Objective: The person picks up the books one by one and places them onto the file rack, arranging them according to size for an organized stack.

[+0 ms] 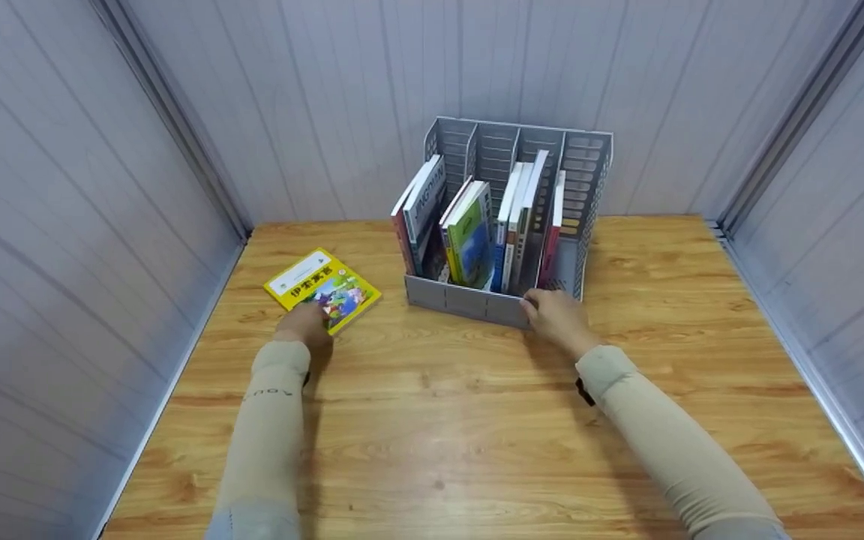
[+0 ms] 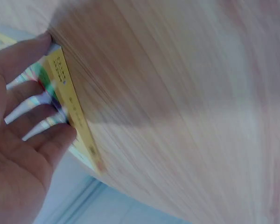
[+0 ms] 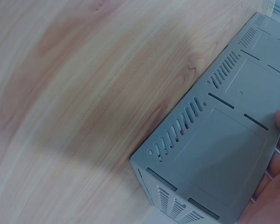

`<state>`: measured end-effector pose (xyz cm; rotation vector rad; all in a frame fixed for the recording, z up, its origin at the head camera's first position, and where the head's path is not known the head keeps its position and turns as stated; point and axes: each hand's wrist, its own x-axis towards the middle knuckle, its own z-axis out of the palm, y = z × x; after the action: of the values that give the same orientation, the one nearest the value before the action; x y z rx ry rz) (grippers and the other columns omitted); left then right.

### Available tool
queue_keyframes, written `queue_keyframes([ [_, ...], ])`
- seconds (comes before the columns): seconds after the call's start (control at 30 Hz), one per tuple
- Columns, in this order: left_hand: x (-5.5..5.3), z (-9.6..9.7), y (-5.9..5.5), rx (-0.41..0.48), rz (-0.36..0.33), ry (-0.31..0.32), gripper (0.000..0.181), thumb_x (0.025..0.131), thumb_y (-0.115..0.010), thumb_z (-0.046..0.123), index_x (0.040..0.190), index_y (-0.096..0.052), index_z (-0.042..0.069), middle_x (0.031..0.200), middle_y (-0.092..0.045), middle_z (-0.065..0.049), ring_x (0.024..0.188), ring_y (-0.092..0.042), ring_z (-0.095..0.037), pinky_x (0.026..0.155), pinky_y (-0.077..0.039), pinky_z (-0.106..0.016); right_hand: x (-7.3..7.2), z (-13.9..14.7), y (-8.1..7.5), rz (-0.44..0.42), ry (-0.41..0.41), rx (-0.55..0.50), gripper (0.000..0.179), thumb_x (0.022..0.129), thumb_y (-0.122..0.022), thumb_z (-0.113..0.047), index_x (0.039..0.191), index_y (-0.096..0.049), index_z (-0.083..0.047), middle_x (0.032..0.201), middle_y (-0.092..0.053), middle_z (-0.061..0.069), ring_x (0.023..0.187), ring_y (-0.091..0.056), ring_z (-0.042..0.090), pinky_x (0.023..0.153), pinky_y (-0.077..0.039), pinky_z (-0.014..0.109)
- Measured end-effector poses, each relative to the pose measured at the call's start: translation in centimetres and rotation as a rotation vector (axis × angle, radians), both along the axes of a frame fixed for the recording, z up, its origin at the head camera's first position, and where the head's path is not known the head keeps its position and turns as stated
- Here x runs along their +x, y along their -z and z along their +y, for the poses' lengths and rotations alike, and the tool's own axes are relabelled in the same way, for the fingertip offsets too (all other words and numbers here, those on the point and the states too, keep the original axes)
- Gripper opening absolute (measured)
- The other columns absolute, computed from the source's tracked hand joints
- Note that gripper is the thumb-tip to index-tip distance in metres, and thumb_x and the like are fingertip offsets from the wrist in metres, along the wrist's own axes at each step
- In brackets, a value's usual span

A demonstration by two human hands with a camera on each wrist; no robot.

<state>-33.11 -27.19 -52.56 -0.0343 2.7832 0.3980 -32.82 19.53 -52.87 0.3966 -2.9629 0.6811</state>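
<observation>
A yellow book (image 1: 304, 274) with a colorful cover picture lies flat on the wooden table at the left. My left hand (image 1: 303, 324) grips it at its near corner. In the left wrist view, the thumb touches one end of the yellow spine (image 2: 70, 95) and curled fingers rest along the cover and spine. A grey slotted book rack (image 1: 454, 296) stands at the back, with my right hand (image 1: 558, 321) holding its front rim near the right corner. Seen from the right wrist, fingers hook over the top edge of the rack's front wall (image 3: 224, 154); the thumb tip presses outside.
Several books stand upright in the rack's compartments, among them a green-covered book (image 1: 473, 244) and a red thin book (image 1: 552, 244). Pale panel walls (image 1: 312, 112) enclose the wooden table (image 1: 432, 420) at the back and both sides.
</observation>
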Motion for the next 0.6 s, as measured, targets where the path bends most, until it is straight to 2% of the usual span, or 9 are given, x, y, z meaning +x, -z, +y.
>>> queue_keyframes([
  [0.13,0.0,-0.8,-0.2,0.048,-0.051,-0.013,0.049,0.096,-0.075,0.006,0.144,-0.067,-0.001,0.144,-0.068,-0.023,0.127,-0.063,-0.035,0.114,-0.052,-0.055,0.0,0.2,-0.2,0.007,-0.004,0.003,0.031,0.112,-0.058,-0.030,0.119,-0.079,-0.008,0.104,-0.081,0.015,0.098,-0.076,0.040,0.086,-0.059,0.060],
  [0.2,-0.1,-0.8,-0.2,0.056,-0.053,-0.016,0.048,0.096,-0.074,0.009,0.142,-0.068,-0.001,0.141,-0.069,-0.022,0.123,-0.064,-0.034,0.109,-0.054,-0.052,0.0,0.3,-0.3,0.004,-0.004,0.001,0.031,0.112,-0.058,-0.030,0.119,-0.079,-0.008,0.105,-0.081,0.015,0.099,-0.076,0.040,0.087,-0.059,0.060],
  [0.27,-0.3,-0.7,-0.1,0.048,-0.020,-0.017,0.039,0.099,-0.072,0.016,0.134,-0.072,-0.002,0.132,-0.072,-0.021,0.113,-0.065,-0.032,0.101,-0.056,-0.050,-0.1,0.3,-0.3,-0.007,-0.001,-0.004,0.031,0.112,-0.058,-0.030,0.120,-0.079,-0.008,0.105,-0.081,0.015,0.101,-0.076,0.039,0.088,-0.059,0.060],
  [0.37,-0.6,-0.2,0.4,0.012,0.098,-0.066,0.039,0.104,-0.066,0.029,0.122,-0.075,-0.004,0.120,-0.076,-0.022,0.099,-0.066,-0.031,0.092,-0.057,-0.051,-0.2,0.3,-0.3,-0.019,0.001,-0.005,0.032,0.113,-0.058,-0.031,0.120,-0.079,-0.008,0.105,-0.081,0.014,0.101,-0.076,0.039,0.091,-0.059,0.060],
  [0.47,-0.6,0.7,0.9,-0.049,0.188,-0.172,0.050,0.109,-0.059,0.037,0.120,-0.075,-0.009,0.118,-0.076,-0.028,0.100,-0.071,-0.037,0.091,-0.061,-0.054,-0.2,0.2,-0.3,-0.017,-0.001,0.001,0.033,0.112,-0.058,-0.032,0.121,-0.079,-0.008,0.107,-0.081,0.014,0.103,-0.076,0.039,0.093,-0.059,0.060],
  [0.53,-0.7,1.3,1.3,-0.062,0.173,-0.280,0.057,0.110,-0.057,0.041,0.128,-0.071,-0.011,0.125,-0.072,-0.032,0.111,-0.070,-0.042,0.095,-0.061,-0.056,-0.2,0.2,-0.2,-0.017,-0.005,0.005,0.033,0.112,-0.058,-0.031,0.121,-0.079,-0.008,0.108,-0.081,0.015,0.104,-0.076,0.040,0.094,-0.059,0.061],
  [0.6,-0.9,2.0,1.5,-0.065,0.126,-0.377,0.064,0.110,-0.056,0.047,0.135,-0.067,-0.011,0.131,-0.067,-0.034,0.119,-0.066,-0.045,0.098,-0.060,-0.055,-0.1,0.2,-0.1,-0.016,-0.009,0.007,0.033,0.113,-0.058,-0.031,0.121,-0.079,-0.007,0.109,-0.081,0.015,0.104,-0.076,0.040,0.094,-0.059,0.061],
])
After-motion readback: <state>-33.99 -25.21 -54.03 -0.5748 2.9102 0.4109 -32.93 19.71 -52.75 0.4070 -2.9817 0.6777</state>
